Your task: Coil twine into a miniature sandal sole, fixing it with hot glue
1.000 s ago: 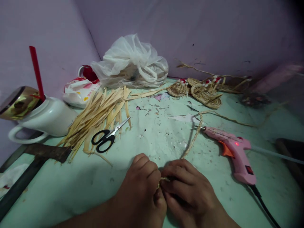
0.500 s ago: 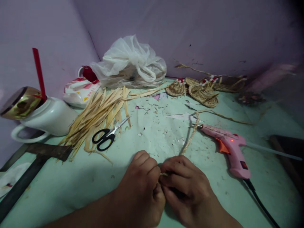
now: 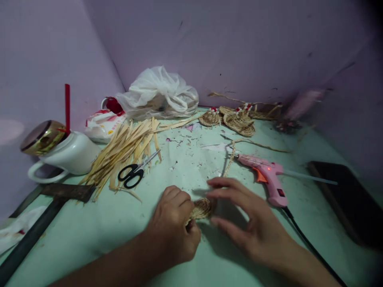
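Note:
My left hand (image 3: 176, 225) is closed around a small coiled piece of braided straw (image 3: 202, 208), whose rounded end shows past the fingers. The rest of that piece is hidden inside the fist. Just right of it, my right hand (image 3: 245, 215) is open, thumb and fingers spread apart and slightly blurred. Beyond the right fingertips a straw braid (image 3: 229, 163) runs up the table, passing by the nozzle of a pink glue gun (image 3: 265, 173) with a red light on it.
Scissors (image 3: 134, 173) lie beside a bundle of dry straw strips (image 3: 125, 145). At left are a hammer (image 3: 68, 193) and a white mug (image 3: 74, 153). A plastic bag (image 3: 163, 95) and woven straw pieces with beads (image 3: 239, 121) sit at the back. A dark phone-like slab (image 3: 344, 203) lies right.
My right hand has opened and moved right, away from my left fist. The coiled straw piece now shows between them. The view has shifted, bringing more of the dark slab into sight.

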Tool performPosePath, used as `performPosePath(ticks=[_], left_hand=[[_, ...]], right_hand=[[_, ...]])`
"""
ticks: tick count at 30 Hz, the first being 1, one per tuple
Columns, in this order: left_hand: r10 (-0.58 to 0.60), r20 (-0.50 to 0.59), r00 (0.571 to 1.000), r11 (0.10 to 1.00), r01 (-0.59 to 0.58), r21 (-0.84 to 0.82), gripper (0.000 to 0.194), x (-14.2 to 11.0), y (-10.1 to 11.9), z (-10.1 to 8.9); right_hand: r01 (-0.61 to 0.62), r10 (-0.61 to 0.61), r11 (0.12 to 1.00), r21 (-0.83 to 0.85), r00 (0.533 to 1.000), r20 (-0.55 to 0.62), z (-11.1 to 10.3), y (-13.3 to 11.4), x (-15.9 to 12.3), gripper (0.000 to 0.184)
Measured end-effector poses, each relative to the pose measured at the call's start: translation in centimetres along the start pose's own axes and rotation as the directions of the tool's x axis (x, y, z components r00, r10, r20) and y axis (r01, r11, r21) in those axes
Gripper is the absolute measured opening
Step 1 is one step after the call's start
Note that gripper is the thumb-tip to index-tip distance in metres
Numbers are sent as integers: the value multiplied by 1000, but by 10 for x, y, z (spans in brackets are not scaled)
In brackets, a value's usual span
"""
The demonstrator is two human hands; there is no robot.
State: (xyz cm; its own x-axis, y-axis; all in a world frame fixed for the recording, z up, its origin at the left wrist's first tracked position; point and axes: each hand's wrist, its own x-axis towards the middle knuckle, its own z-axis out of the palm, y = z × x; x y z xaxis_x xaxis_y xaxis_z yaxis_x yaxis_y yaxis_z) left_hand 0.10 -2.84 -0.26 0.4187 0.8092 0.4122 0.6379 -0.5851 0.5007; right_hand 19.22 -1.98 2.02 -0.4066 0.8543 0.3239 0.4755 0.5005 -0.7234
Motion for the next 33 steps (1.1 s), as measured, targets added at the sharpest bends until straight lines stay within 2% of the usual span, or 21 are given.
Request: performPosePath(ticks=[2, 4, 7, 11, 15, 20, 29, 33], left_hand=[[24, -25, 999, 1000, -24, -5, 11, 0, 0, -1], [38, -40, 998, 999, -38, -8, 13, 1, 0, -3], [40, -10, 999, 999, -40, -3, 13, 3, 1, -5], [52, 27, 998, 999, -52, 8, 15, 6, 1, -8], [54, 21, 998, 998, -55, 23, 15, 6, 1, -8], [16, 35, 999, 999, -17, 50, 14, 5, 0, -8], [-15, 64, 998, 996, 9, 85, 13, 6, 0, -7], [-11, 58, 998, 996, 5, 93, 11, 7, 2, -6]], right_hand=[[-10, -2, 998, -67, 984, -178, -10, 4, 0, 19], [-45, 12, 994, -99, 951, -308, -17, 7, 2, 12], [-62, 23, 993, -98, 935, -354, -19, 9, 3, 10], [-34, 5, 993, -114, 969, -245, -17, 8, 3, 11], [-15, 2, 989, -149, 996, -84, -15, 8, 3, 16], [64, -28, 969, -240, 988, 150, -8, 11, 2, 25], [35, 62, 933, -358, 965, 256, -8, 10, 6, 9], [-4, 119, 905, -426, 963, 243, -3, 7, 5, 13]])
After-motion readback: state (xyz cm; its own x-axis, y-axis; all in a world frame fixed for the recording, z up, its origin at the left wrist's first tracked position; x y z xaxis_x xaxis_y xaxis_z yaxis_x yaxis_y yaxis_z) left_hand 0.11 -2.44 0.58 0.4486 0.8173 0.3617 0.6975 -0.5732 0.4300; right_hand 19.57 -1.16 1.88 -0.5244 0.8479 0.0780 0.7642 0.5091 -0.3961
